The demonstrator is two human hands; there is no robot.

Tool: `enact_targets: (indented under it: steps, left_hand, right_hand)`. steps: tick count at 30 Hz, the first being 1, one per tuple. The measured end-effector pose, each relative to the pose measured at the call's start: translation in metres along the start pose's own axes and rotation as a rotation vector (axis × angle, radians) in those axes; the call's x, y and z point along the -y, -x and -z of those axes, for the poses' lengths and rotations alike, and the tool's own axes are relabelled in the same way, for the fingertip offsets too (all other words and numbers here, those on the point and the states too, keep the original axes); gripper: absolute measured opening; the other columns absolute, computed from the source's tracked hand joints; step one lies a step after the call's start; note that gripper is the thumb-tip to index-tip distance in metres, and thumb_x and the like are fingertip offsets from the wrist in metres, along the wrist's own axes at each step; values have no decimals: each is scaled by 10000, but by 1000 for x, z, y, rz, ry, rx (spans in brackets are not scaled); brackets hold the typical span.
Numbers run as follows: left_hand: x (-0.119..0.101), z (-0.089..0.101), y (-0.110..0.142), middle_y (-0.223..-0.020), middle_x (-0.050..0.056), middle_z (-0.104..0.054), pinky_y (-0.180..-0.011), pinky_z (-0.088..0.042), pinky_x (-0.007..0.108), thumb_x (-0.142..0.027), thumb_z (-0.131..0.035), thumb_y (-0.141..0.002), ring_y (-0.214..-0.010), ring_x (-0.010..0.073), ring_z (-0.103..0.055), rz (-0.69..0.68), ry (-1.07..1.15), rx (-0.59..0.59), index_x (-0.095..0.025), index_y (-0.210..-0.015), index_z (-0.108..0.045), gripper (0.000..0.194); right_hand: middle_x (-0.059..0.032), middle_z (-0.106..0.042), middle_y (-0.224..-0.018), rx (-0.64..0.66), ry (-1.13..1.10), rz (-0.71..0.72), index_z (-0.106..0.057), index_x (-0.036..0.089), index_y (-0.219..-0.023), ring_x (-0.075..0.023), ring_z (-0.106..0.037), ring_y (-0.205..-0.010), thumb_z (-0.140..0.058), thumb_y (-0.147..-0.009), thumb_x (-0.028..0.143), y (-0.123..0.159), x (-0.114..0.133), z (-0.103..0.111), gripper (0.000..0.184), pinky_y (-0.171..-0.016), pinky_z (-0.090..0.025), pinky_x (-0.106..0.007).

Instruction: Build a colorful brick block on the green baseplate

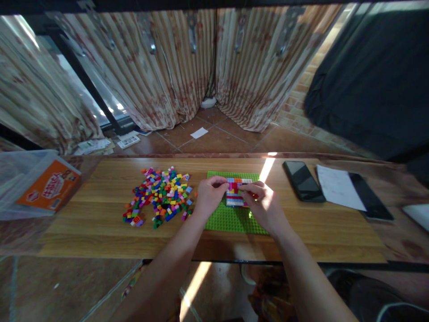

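Observation:
A green baseplate [231, 219] lies on the wooden table [100, 223], with a small multicoloured brick build [234, 194] on it. My left hand [209, 197] rests at the build's left side, its fingers pinched together at the top edge. On the build's right side sits my right hand [264, 203], fingers curled and pressed against the bricks. What the fingertips hold, if anything, is too small to make out. A heap of several loose coloured bricks [161, 194] lies left of the baseplate.
A clear plastic bag with an orange box [48, 185] sits at the table's left end. A black phone [301, 181], a white paper [338, 188] and a second dark phone [372, 197] lie at the right. Curtains hang beyond the table.

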State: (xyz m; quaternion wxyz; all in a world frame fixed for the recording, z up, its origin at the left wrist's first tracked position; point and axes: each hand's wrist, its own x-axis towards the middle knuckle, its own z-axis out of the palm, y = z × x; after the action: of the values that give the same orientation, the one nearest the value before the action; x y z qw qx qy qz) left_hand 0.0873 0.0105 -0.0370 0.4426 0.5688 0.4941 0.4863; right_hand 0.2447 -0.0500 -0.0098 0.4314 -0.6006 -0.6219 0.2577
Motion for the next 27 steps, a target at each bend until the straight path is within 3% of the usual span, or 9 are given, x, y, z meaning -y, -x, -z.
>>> enact_targets:
  steps: [8,20,27]
  left_hand:
    - [2,-4,-5,-650,10,-677,-570,-458,223,-257,-685,-685,-585,111,-586,102,116,10,-145,-757,-718,137]
    - [-12,-11,-6,-541,-23,-611,-510,-419,212,-170,-670,-605,-508,95,-535,246,176,-61,-146,-658,-675,58]
    - [-22,-13,-5,-495,-41,-572,-476,-393,198,-143,-674,-583,-463,76,-484,296,206,-59,-146,-634,-662,53]
  right_hand:
    - [-47,-659,-912,-34,32,11,-707,213,-885,-186,-635,-797,-597,-817,272,-1,-2,-1,142,-739,-525,-344]
    - [-49,-657,-939,-35,41,20,-725,212,-899,-168,-633,-767,-573,-833,270,1,-2,-3,176,-699,-523,-313]
    - [-63,-636,-940,-44,155,32,-716,202,-950,-181,-611,-764,-606,-785,241,1,1,-5,202,-726,-517,-345]
